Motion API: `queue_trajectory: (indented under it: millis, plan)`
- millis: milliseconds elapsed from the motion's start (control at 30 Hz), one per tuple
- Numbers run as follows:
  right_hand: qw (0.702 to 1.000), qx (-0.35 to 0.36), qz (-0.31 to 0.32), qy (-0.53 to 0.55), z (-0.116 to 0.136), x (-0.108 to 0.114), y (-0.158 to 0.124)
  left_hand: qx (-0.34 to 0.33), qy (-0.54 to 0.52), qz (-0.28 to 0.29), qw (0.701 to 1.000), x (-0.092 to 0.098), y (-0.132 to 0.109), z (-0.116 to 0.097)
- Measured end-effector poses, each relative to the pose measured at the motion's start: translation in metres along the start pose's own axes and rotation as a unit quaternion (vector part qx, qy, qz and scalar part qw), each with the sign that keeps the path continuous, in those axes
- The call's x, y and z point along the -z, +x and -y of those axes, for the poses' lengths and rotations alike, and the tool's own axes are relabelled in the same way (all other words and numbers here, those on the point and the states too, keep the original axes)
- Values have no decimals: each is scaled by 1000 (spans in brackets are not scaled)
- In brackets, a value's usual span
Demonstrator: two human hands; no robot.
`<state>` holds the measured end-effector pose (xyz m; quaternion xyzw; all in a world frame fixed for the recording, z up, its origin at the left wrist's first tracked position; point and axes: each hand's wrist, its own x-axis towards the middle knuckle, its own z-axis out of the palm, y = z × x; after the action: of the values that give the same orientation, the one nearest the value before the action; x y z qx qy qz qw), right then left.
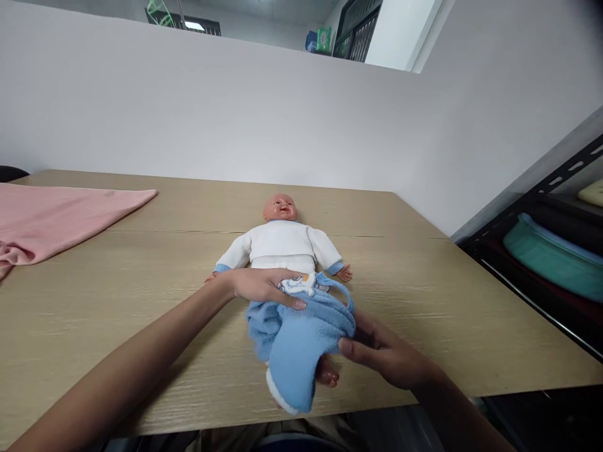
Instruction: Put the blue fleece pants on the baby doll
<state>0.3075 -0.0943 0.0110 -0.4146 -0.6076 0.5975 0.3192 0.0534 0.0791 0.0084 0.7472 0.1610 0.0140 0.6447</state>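
Note:
A baby doll (pixel 281 242) in a white top lies on its back on the wooden table (pixel 141 301), head away from me. Light blue fleece trousers (pixel 296 339) cover its legs, and one bare foot pokes out at the bottom. My left hand (pixel 264 285) lies across the doll's waist, fingers pressed on the waistband of the trousers. My right hand (pixel 384 355) pinches the blue fabric at the doll's right side, thumb on top.
A pink cloth (pixel 51 220) lies on the table's far left. A metal shelf rack (pixel 556 207) with a teal basin (pixel 551 257) stands to the right. A white partition wall (pixel 235 119) runs behind the table.

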Motion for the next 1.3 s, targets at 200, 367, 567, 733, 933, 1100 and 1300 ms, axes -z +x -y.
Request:
queue_trajectory:
  millis: [200, 367, 567, 733, 933, 1100, 1300]
  plan:
    - [999, -21, -28, -27, -8, -2, 7, 12, -58, 125, 990, 7, 0, 8]
    - [994, -56, 9, -95, -2, -10, 5, 22, 3, 177, 984, 2, 2, 0]
    - [999, -21, -25, 0, -15, -12, 5, -19, -57, 96, 994, 2, 4, 10]
    - [997, -51, -46, 44, -19, -23, 3, 4, -54, 76, 996, 5, 2, 8]
    - [984, -21, -177, -12, -6, -46, 6, -19, 29, 144, 989, -15, 3, -23]
    - [972, 3, -235, 0, -14, -45, 7, -28, 89, 98, 991, -25, 3, -29]
    - [971, -25, -238, -15, -19, -38, 0, -21, 95, 3, 995, -28, 2, -28]
